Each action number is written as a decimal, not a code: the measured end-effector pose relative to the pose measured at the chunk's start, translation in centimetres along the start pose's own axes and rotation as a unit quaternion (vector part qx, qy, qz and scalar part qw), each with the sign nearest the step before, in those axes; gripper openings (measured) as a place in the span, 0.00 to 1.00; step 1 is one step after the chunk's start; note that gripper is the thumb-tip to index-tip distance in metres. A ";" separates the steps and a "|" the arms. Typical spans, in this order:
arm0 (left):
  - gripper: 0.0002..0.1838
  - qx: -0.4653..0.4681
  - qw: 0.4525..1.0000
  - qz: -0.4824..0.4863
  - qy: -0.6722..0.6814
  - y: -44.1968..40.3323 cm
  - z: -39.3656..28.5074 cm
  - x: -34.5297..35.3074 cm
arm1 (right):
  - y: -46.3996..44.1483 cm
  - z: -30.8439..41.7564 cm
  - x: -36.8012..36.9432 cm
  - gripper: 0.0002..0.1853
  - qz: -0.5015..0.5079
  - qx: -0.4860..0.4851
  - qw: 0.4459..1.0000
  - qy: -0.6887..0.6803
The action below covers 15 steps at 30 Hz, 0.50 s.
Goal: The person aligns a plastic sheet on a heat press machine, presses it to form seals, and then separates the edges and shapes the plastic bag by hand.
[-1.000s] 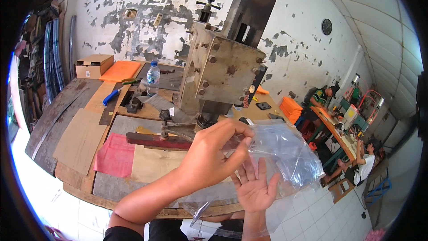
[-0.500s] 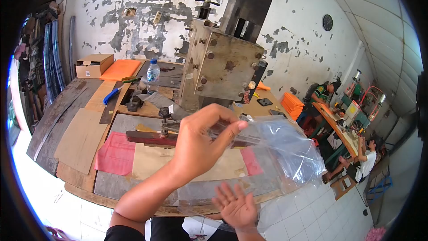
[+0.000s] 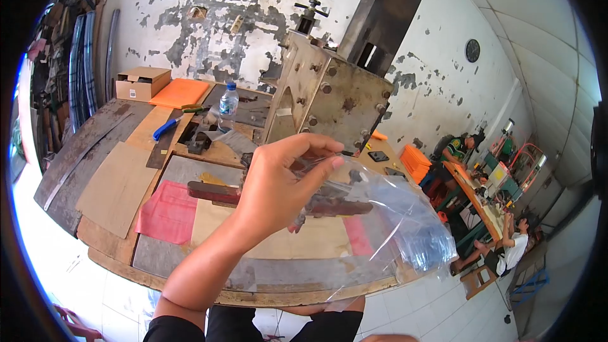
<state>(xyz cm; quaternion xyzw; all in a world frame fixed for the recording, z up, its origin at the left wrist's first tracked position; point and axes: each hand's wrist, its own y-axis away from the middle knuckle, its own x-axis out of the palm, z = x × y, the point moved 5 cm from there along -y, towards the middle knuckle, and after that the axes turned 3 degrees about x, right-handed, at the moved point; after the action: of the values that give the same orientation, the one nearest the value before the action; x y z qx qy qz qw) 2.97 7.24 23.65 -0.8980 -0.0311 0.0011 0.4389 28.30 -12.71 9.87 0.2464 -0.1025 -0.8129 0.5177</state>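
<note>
My left hand (image 3: 278,174) reaches in from the lower left, thumb and fingers pinching the edge of a clear plastic sheet (image 3: 380,215). The sheet hangs down to the right, over a pile of clear plastic (image 3: 421,240) at the table's right edge. Below the hand, a tan sheet (image 3: 291,247) lies between pink patches (image 3: 166,212) on the grey press bed. A dark red bar (image 3: 215,192) crosses above it, partly hidden by my hand. Only a sliver of skin shows at the bottom edge, perhaps my right hand (image 3: 389,338); no fingers are visible there.
A heavy metal press (image 3: 335,95) stands behind the bed. Left and back are a water bottle (image 3: 228,106), a blue-handled tool (image 3: 166,129), a cardboard box (image 3: 142,83) and an orange sheet (image 3: 180,94). Phones (image 3: 378,156) lie to the right. Two people sit at a bench (image 3: 478,193).
My right hand, open and palm up near the front edge before, has dropped out of clear sight. The left hand keeps its pinch, and the plastic now fans out. The view has shifted slightly.
</note>
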 end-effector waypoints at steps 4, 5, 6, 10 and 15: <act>0.13 0.016 1.000 0.001 0.017 0.4 -1.4 0.0 | 3.8 3.3 -7.1 0.33 -0.384 -0.299 0.873 0.028; 0.13 0.019 1.000 -0.001 0.016 0.5 -1.5 -0.1 | 3.9 4.5 -8.6 0.39 -0.527 -0.294 0.794 0.075; 0.13 0.081 0.997 -0.001 -0.013 0.6 -2.2 0.0 | 2.5 8.5 -10.5 0.45 -0.555 -0.342 0.728 0.212; 0.14 0.197 0.978 0.050 -0.042 1.3 -4.1 -0.2 | -2.8 18.4 -14.5 0.40 -0.570 -0.314 0.655 0.385; 0.26 0.157 0.986 0.014 -0.053 0.3 -3.9 -2.3 | -5.7 20.0 -17.5 0.15 -0.475 -0.249 0.797 0.279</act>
<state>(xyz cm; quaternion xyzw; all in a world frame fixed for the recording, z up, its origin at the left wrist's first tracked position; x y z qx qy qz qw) 0.78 3.87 25.69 -0.8170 -0.0415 0.0592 0.5721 19.63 3.71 29.78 0.3426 0.3825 -0.8501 0.1167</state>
